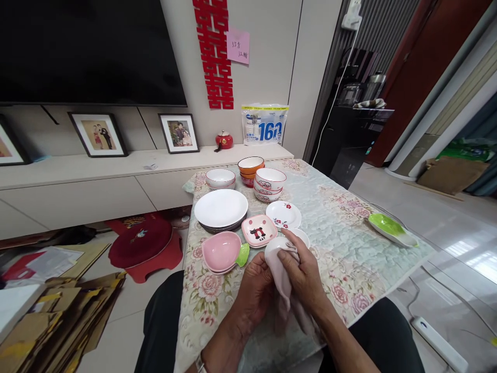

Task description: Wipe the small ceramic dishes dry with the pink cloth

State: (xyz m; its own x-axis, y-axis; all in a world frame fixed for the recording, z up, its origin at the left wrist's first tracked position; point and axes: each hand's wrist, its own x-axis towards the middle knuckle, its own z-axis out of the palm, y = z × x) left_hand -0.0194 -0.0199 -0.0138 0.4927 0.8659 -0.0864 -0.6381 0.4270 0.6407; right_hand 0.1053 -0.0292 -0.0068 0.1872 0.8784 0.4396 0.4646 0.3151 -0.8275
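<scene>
My left hand (252, 290) is closed around the lower left edge of a small white dish (274, 244), held above the near part of the table. My right hand (306, 272) presses a pale pink cloth (282, 285) onto that dish, and the cloth hangs down between both hands. Fingers and cloth hide much of the dish. Just beyond are a square cat-patterned dish (256, 226), a stack of pink bowls (222, 249) with a green leaf-shaped handle, and a flowered plate (285, 210). Another white plate (304, 238) is partly covered by my right hand.
Large white plates (221, 207), white bowls (220, 177), orange bowls (250, 165) and red-rimmed bowls (271, 178) stand farther back on the flowered tablecloth (334, 233). A green spoon-shaped dish (388, 226) lies near the right edge. A red stool (145, 243) and flattened cardboard (73, 311) are left.
</scene>
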